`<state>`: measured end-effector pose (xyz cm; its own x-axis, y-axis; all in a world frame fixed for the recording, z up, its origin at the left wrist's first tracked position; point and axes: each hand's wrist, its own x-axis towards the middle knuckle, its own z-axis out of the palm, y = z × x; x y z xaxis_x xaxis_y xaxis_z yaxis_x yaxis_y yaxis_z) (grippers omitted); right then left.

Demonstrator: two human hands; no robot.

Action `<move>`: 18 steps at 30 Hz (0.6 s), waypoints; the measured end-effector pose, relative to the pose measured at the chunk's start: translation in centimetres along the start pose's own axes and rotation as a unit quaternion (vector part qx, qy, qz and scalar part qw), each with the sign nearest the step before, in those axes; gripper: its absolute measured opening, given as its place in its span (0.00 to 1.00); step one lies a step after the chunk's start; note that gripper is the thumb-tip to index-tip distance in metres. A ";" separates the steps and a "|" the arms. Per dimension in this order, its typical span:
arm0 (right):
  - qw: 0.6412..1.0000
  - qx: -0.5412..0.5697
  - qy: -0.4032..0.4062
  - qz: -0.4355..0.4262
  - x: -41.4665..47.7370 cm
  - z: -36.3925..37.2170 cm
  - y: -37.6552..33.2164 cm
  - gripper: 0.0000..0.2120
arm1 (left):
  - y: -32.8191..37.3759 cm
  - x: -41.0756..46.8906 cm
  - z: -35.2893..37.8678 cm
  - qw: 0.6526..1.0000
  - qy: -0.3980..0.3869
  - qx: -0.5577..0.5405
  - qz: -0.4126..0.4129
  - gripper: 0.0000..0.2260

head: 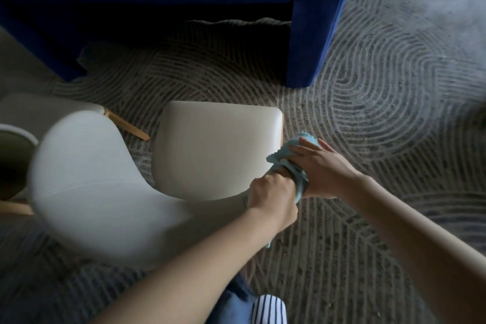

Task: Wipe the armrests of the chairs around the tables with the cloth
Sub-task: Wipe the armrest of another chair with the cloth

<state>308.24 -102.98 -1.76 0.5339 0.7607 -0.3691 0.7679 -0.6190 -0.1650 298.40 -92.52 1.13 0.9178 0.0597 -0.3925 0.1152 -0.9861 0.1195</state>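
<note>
Cloth point(283, 153) under right fingers point(309, 147), in left hand point(271, 191)

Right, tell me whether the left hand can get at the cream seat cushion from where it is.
Probably yes. The left hand grips the cloth right by the right edge of the seat cushion, with nothing visible between them; the right hand rests on the cloth further right.

Two hands point(272, 193) point(324, 168), one cloth point(284, 151), two chairs point(218, 150) point(39, 109), one rug point(368, 113).
</note>
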 end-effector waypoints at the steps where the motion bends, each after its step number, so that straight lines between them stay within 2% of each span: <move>1: 1.000 0.002 0.011 0.003 -0.3 0.4 -0.5 0.38 | -0.4 -0.6 0.3 1.000 0.012 0.004 0.008 0.19; 5: 0.997 -0.005 0.067 0.036 -1.7 0.6 -3.3 0.28 | -1.6 -2.9 1.0 0.999 0.020 0.010 0.036 0.25; 7: 0.996 -0.012 0.062 0.058 -2.1 0.2 -4.9 0.24 | -2.1 -3.8 0.8 0.998 0.025 0.015 0.052 0.23; 9: 0.997 -0.006 0.045 0.068 -2.3 0.2 -6.3 0.24 | -2.7 -4.7 0.9 0.996 0.048 0.021 0.067 0.20; 14: 0.995 0.007 0.054 0.078 -3.1 0.4 -10.0 0.23 | -5.4 -6.9 1.8 0.989 0.088 -0.015 0.122 0.21; 18: 0.992 -0.005 0.057 0.108 -3.8 0.8 -14.0 0.25 | -8.4 -9.0 2.4 0.983 0.068 0.002 0.169 0.19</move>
<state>295.24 -97.34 1.23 0.7231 0.6277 -0.2882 0.6337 -0.7689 -0.0847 288.26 -85.17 1.44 0.9454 -0.2523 -0.2061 -0.2067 -0.9536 0.2191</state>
